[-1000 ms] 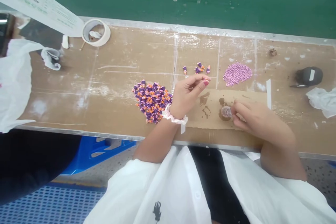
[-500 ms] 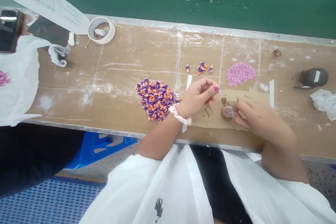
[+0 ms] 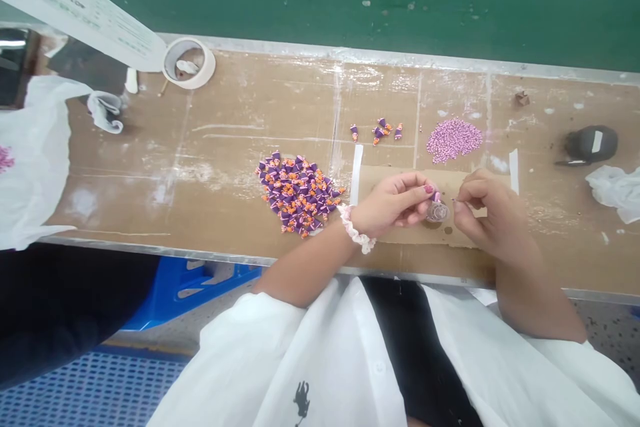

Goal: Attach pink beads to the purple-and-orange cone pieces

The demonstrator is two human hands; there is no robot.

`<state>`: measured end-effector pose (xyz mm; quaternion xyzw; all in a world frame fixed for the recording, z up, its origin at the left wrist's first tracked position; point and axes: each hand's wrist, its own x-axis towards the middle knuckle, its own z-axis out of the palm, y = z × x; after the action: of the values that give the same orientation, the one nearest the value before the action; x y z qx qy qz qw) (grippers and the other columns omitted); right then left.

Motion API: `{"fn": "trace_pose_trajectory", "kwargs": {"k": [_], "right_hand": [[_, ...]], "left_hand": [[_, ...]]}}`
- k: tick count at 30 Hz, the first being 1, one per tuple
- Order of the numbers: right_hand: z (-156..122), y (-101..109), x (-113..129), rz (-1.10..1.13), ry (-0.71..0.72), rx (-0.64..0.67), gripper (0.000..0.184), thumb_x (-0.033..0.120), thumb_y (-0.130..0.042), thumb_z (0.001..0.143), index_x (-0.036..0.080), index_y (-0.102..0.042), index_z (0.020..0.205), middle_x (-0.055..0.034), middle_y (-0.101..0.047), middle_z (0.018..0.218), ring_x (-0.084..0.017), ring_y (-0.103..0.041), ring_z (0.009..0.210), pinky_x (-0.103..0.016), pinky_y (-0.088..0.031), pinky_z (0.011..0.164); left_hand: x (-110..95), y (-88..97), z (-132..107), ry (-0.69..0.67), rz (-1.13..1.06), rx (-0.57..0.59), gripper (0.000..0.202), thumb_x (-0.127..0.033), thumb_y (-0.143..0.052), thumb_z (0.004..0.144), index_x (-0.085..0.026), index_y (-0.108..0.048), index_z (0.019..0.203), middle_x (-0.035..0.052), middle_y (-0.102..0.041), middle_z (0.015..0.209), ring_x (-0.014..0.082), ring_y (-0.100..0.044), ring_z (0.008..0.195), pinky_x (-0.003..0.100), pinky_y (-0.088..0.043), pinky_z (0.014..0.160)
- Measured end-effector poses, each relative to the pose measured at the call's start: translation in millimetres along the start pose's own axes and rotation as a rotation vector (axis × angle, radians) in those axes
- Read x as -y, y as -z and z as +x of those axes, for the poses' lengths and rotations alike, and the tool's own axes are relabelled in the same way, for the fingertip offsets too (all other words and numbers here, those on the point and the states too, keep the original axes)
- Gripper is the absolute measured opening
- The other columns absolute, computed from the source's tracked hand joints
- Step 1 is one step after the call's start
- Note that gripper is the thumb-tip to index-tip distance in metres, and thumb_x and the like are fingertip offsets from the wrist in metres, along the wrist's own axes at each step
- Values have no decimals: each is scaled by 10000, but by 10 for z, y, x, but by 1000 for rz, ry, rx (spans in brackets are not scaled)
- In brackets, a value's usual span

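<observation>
My left hand (image 3: 397, 203) is closed, pinching a small purple-and-pink figurine (image 3: 436, 197) between thumb and fingertips. Just below it stands a small clear cup (image 3: 439, 213) on a brown cardboard sheet (image 3: 385, 173) with dark wet spots. To the right of the cup, my right hand (image 3: 493, 217) is closed in a pinch; whatever lies at its fingertips is too small to make out. A heap of purple and orange figurines (image 3: 300, 193) lies left of my left wrist. Beyond the sheet are several separate figurines (image 3: 380, 130) and a pile of tiny pink pieces (image 3: 454, 140).
White tape strips (image 3: 357, 173) border the sheet. At the far left are a tape roll (image 3: 205, 65), a white printed box or bottle (image 3: 95, 17) and a white plastic bag (image 3: 40, 173). A black object (image 3: 593, 143) and crumpled white plastic (image 3: 617, 192) lie at the right.
My left hand has moved right and nearer to me, bringing its figurine beside the cup. My right hand has drawn away from the cup, to the right.
</observation>
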<state>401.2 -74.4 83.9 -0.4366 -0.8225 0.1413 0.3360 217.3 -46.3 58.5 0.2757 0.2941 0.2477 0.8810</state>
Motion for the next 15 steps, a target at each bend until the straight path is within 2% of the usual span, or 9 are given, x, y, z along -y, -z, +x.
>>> {"fn": "trace_pose_trajectory", "kwargs": {"k": [5, 10, 15], "right_hand": [[-18, -22, 5, 35, 38, 34, 200, 78, -533, 818, 251, -435, 804, 26, -457, 633, -126, -437, 525, -268, -359, 454], [-24, -41, -1, 29, 59, 53, 214, 60, -550, 815, 243, -441, 830, 24, -452, 665, -123, -449, 557, -256, -362, 476], [-27, -31, 0, 20, 61, 63, 198, 69, -549, 822, 242, -451, 832, 18, -464, 682, -127, -455, 562, -257, -362, 479]], "left_hand": [[14, -14, 3, 27, -18, 22, 202, -298, -680, 824, -138, -558, 810, -64, -527, 567, 16, -433, 402, 124, -249, 341], [34, -18, 12, 3, -53, 76, 236, -315, -710, 801, -132, -562, 796, -61, -548, 560, 17, -449, 402, 121, -267, 335], [41, -17, 8, -8, -58, 65, 287, -351, -744, 774, -128, -565, 793, -61, -554, 544, 18, -457, 400, 120, -270, 336]]}}
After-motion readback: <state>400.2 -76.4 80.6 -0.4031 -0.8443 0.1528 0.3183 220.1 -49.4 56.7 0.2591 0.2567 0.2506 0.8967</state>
